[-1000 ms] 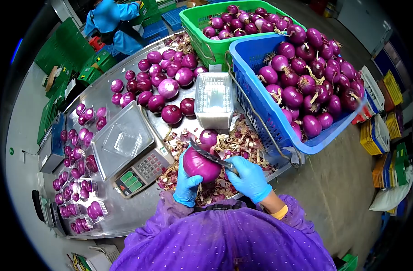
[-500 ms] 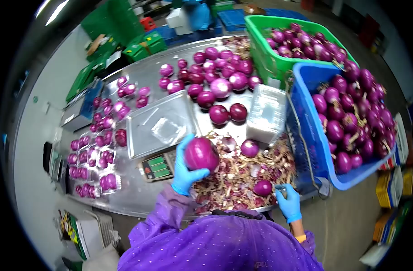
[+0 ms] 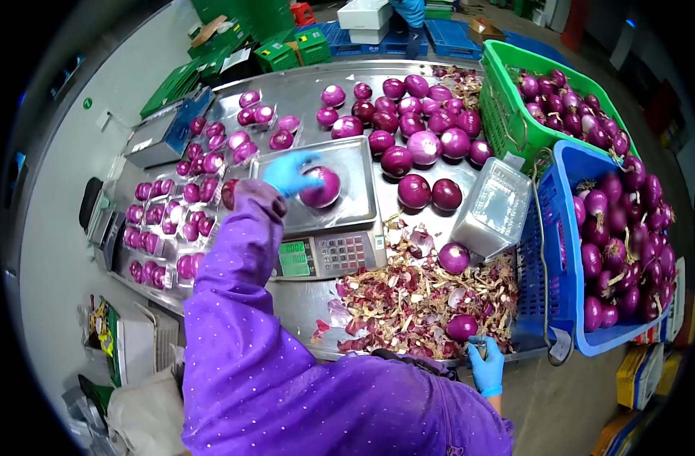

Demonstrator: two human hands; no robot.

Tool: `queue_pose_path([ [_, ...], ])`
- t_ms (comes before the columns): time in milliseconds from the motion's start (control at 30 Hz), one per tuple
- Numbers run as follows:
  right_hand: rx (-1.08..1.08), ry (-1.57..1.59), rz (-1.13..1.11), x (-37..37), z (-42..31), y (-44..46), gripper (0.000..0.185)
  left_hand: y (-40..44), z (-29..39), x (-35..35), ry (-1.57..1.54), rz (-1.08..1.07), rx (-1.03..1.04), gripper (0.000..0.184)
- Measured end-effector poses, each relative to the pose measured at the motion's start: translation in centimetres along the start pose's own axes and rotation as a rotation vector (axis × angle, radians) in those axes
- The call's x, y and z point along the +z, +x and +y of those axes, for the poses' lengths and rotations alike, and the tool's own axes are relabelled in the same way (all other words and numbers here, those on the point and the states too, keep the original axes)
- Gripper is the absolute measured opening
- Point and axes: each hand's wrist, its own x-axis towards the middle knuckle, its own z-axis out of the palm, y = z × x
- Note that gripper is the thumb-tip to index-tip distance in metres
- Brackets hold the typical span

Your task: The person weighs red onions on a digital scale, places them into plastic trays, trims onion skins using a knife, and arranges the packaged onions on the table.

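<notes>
My left hand (image 3: 293, 173), in a blue glove, is over the metal tray (image 3: 355, 209) of a digital scale (image 3: 328, 254). Its fingers are spread and slightly blurred beside a peeled red onion (image 3: 322, 188), which appears to rest on the tray; some contact may remain. At the table's front edge my right hand (image 3: 487, 366), also gloved, is closed around a small dark object, too little of which shows to name. Just beyond those fingers a red onion (image 3: 461, 327) lies on a heap of onion skins (image 3: 408, 304). Another onion (image 3: 454, 258) sits farther back.
Several peeled onions (image 3: 423, 147) cover the back of the table. Packed onion trays (image 3: 165, 216) stand at left. A stack of clear plastic trays (image 3: 493, 209) is right of centre. A blue crate (image 3: 549, 266) and a green crate (image 3: 499, 114), both holding onions, border the right side.
My left hand has carried the onion forward and left from above the skins to the scale tray, and its fingers have opened. My right hand stays near the front edge. The view has shifted.
</notes>
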Motion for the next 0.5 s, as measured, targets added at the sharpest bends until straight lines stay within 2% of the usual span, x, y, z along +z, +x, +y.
queue_pose_path([
  [67,0.026,0.040,0.007,0.0,0.2,0.0,0.014,-2.0,0.2,-2.1,-0.150,0.350,0.092,0.050],
  [133,0.032,0.094,-0.018,0.5,0.1,0.1,0.013,-5.0,-0.6,-4.2,-0.255,0.561,0.108,0.048],
  [200,0.065,0.121,-0.084,0.9,-2.3,-0.1,0.014,-8.7,-1.9,-5.7,-0.420,0.620,0.025,0.044],
  [333,0.075,0.155,-0.180,2.3,-2.8,0.6,0.016,-14.5,-3.1,-6.3,-0.509,0.676,-0.066,0.043],
  [500,0.075,0.138,-0.231,3.6,-3.6,1.8,0.015,-14.7,-2.6,-6.5,-0.554,0.593,-0.069,0.046],
])
